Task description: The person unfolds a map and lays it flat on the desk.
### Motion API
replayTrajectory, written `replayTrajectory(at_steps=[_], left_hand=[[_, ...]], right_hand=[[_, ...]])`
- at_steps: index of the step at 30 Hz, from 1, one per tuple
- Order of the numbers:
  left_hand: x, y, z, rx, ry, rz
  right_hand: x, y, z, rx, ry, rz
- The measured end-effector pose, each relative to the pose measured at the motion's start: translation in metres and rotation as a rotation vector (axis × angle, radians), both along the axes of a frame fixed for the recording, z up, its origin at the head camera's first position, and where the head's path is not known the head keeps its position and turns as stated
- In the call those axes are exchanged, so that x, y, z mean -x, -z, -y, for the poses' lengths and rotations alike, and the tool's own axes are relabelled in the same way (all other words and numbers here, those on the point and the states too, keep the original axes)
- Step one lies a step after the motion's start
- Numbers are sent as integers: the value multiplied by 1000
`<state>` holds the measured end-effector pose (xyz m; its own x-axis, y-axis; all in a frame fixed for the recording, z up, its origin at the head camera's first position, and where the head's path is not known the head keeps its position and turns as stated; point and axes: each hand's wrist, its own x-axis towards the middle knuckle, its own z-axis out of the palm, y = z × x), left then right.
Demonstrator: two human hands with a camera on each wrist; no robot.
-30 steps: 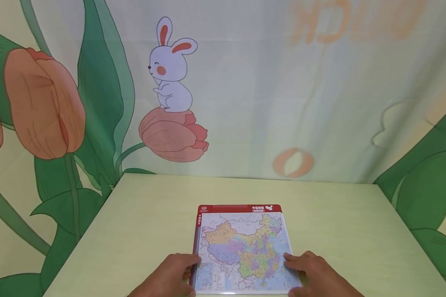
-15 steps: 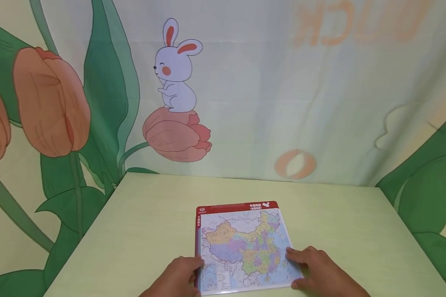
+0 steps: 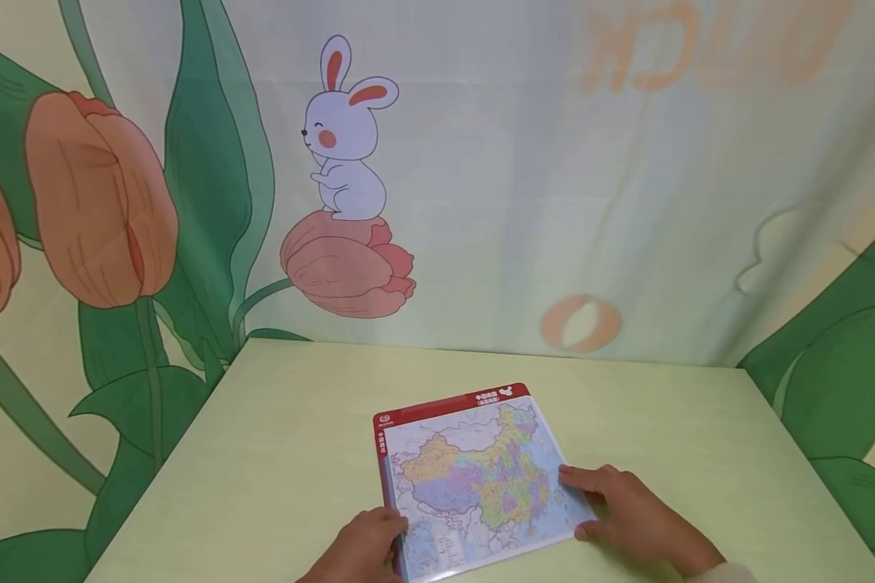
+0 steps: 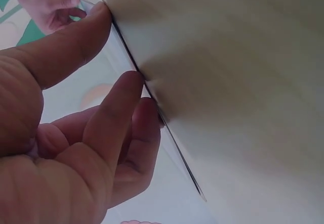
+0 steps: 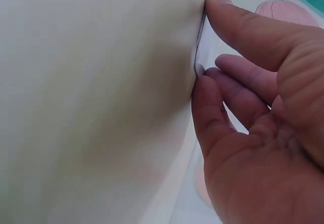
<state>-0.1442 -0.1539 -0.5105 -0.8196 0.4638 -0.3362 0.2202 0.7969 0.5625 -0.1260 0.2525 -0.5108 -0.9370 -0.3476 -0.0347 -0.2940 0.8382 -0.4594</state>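
Observation:
A flat laminated map of China (image 3: 467,478) with a red top border lies on the table in the head view, turned with its right side farther from me. My left hand (image 3: 364,546) holds its lower left edge, index fingertip at the red border and thumb near the bottom corner. Against the right edge my right hand (image 3: 630,510) grips near the lower corner, with index finger and thumb spread along it. Both wrist views look along the thin board edge, where the thumb and fingertips of the left hand (image 4: 76,143) and right hand (image 5: 253,118) meet it.
A pale yellow-green table (image 3: 292,421) spreads around the map. Behind it hangs a curtain (image 3: 481,202) printed with a white rabbit (image 3: 346,154), tulips and green leaves, meeting the table's back edge.
The map has turned counterclockwise, its upper right corner moving away and leftward. My right hand has moved slightly farther away, while my left hand has shifted a little right and down.

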Motion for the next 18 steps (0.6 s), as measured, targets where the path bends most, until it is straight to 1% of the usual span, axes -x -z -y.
replayTrajectory(at_steps=[2,5,9,16,18], left_hand=[[-1,1,-1,3,12,-22],[-1,1,-1,-23,-15,7],[-1,1,-3,-72,-81,80],[-3,-1,-9,-111,-119,110],[-4,-2,-12,-97,-115,110]], right_hand=[[5,0,-2,4,-19,-13],[12,-2,-3,8,-45,-32],[19,-5,-3,16,-59,-36],[34,-4,-6,27,-66,-11],[39,-3,-7,51,-72,-1]])
